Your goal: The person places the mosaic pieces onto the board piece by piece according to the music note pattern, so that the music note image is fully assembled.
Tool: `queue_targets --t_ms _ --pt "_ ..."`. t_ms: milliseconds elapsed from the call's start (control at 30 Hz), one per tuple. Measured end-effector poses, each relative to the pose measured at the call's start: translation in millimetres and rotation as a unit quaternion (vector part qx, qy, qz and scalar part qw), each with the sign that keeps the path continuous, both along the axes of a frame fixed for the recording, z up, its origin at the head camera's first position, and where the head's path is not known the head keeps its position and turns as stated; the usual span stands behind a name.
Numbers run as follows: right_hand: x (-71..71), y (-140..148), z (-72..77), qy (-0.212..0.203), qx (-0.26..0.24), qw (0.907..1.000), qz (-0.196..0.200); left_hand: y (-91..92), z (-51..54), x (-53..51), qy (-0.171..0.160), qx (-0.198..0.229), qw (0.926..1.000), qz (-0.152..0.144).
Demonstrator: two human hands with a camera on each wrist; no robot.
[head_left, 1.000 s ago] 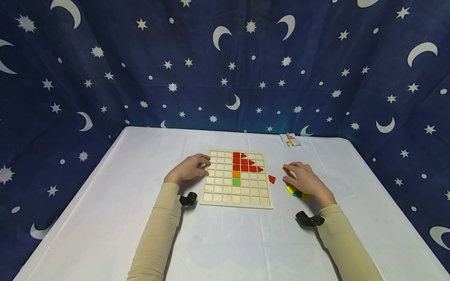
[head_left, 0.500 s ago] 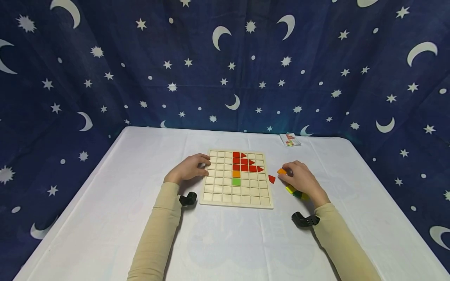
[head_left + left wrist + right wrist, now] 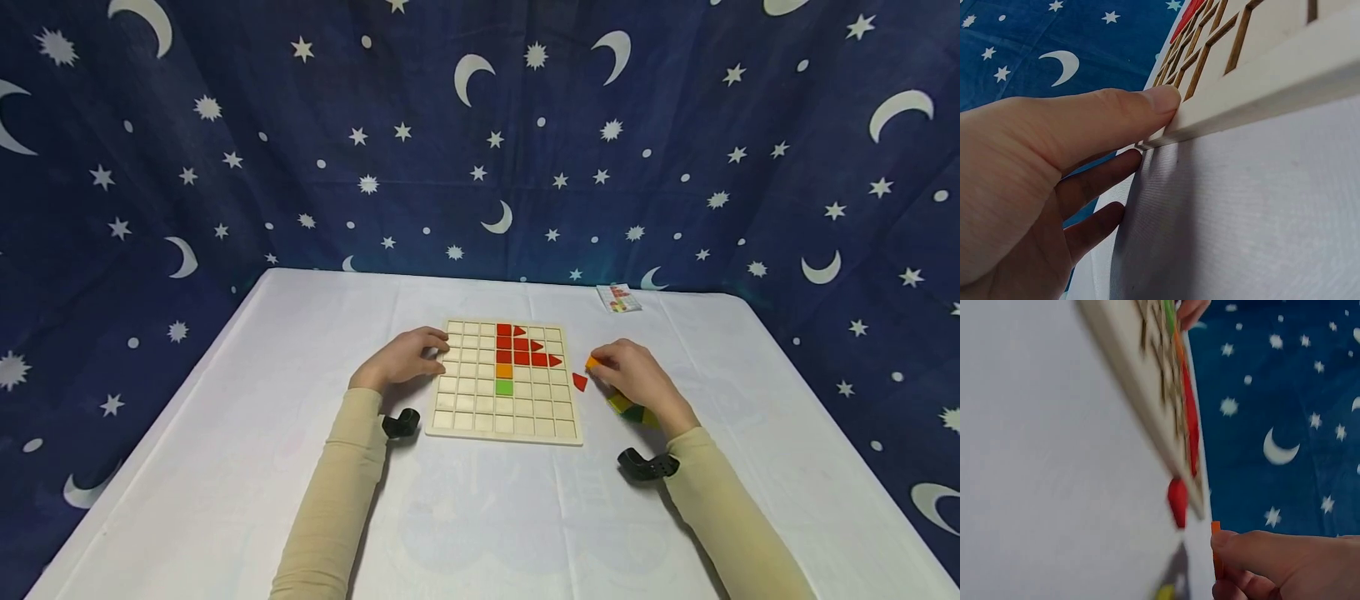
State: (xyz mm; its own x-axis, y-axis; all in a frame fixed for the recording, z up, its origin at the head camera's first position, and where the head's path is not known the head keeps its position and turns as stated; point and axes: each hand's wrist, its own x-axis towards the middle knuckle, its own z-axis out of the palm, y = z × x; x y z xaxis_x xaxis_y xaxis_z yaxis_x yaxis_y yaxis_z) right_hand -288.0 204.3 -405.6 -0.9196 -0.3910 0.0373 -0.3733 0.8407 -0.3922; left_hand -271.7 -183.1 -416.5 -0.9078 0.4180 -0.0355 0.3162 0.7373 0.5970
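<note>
A pale wooden grid board point(image 3: 465, 408) lies on the table, with red squares and red pointed tiles in its upper rows. An orange square point(image 3: 504, 371) and a green square point(image 3: 504, 387) sit below them in the same column. My left hand point(image 3: 401, 357) rests against the board's left edge; in the left wrist view the thumb touches the rim and the fingers are fairly straight. Right of the board, my right hand point(image 3: 637, 375) pinches an orange tile point(image 3: 1217, 550) between thumb and fingers. A loose red tile point(image 3: 580, 382) lies beside the board's right edge.
Yellow and green tiles point(image 3: 632, 411) lie partly hidden under my right hand. A small picture card point(image 3: 619, 298) is at the table's far right. A dark blue curtain with moons and stars point(image 3: 420, 100) hangs behind the white table point(image 3: 465, 533).
My right hand has lifted the orange tile from beside the loose tiles and moved it a little left, nearer the board. The left hand and the board have stayed in place.
</note>
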Motion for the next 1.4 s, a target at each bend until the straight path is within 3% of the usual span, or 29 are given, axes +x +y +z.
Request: queue_targets --t_ms 233,400,533,767,1133,1400 --pt "18.4 -37 12.4 0.012 -0.035 0.9954 0.088 -1.4 -0.1 0.7 -0.001 0.0 1.0 0.0" --pt "33.6 -69 11.1 0.0 -0.015 0.9857 0.168 -1.2 -1.1 0.8 -0.002 0.004 1.0 0.001" --pt "43.2 -89 8.8 -0.01 -0.007 0.9792 0.203 -1.3 -2.0 1.0 0.0 0.006 1.0 0.002" --pt "50.8 -106 3.5 0.012 0.009 0.9765 0.215 -1.2 -1.2 0.2 0.008 0.003 1.0 -0.003" --pt "53.0 -108 -0.9 0.015 0.01 0.9803 0.197 0.9 1.4 1.5 0.006 0.004 1.0 -0.004" --pt "41.6 -79 7.9 0.009 -0.019 0.9889 0.147 -0.5 1.3 1.3 0.002 0.003 1.0 -0.002"
